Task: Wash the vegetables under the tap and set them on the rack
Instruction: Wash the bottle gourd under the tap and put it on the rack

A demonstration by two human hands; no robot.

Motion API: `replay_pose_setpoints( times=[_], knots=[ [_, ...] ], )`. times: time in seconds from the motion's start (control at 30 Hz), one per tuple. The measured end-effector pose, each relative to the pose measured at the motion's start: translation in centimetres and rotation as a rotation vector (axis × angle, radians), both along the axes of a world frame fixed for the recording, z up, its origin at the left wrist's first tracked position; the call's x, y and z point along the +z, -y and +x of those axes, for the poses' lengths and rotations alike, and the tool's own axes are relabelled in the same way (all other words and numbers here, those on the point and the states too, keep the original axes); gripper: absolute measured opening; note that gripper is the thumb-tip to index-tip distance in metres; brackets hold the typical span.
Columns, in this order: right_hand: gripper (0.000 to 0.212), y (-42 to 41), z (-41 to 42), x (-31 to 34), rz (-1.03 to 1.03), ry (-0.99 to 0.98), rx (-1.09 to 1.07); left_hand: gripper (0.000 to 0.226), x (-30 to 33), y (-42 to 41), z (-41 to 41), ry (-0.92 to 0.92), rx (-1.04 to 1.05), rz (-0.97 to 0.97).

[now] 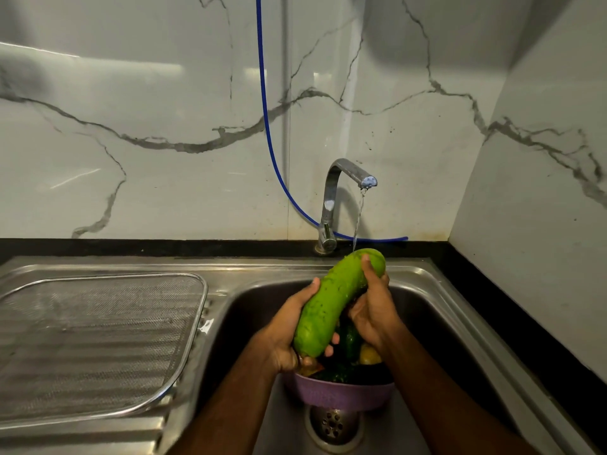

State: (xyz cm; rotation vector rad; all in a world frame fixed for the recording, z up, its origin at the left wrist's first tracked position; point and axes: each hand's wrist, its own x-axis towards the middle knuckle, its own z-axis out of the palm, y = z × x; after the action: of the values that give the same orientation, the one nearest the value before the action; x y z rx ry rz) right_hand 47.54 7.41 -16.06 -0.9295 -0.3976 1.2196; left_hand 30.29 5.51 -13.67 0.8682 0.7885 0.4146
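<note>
One long light-green gourd (331,307) is held tilted over the sink (437,310), its upper end raised toward the back right and met by the thin stream (358,218) that falls from the single tap (331,198). Two hands are seen on it. The lower end is cupped from the left by the left hand (289,336), whose fingers are curled under and round the gourd, the fingertips showing at its right edge. The upper part is gripped from the right by the right hand (372,310), its thumb laid up along the green skin and its fingers wrapped behind, where they are hidden.

Below the hands, one purple bowl (338,394) is set in the sink, just behind the one drain (331,423). More vegetables are held in it: dark green ones (349,343) and one yellowish piece (369,354) can be made out, but their full number cannot be told, since most are covered by the hands and gourd.

To the left of the sink, one mesh rack (95,339) is laid flat on the ribbed steel drainboard (98,436). One blue hose (267,126) is hung down the marble wall (131,110) and run behind the tap along the black counter edge (164,247).
</note>
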Motion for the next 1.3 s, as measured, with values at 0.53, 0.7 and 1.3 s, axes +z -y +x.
replay_pose_setpoints(
  times=[0.53,0.7,1.3],
  knots=[
    [0.05,-0.4,-0.2,0.2,-0.042,0.223,0.0,0.075,-1.2,-0.4,0.7,-0.419,0.277,0.676],
    [0.07,-0.5,0.6,-0.4,-0.077,0.077,0.004,0.078,-1.1,-0.8,-0.6,-0.836,0.27,1.13],
    [0.045,0.3,0.8,1.4,0.181,-0.089,0.182,0.043,-0.6,-0.5,-1.6,0.042,-0.105,-0.045]
  ],
)
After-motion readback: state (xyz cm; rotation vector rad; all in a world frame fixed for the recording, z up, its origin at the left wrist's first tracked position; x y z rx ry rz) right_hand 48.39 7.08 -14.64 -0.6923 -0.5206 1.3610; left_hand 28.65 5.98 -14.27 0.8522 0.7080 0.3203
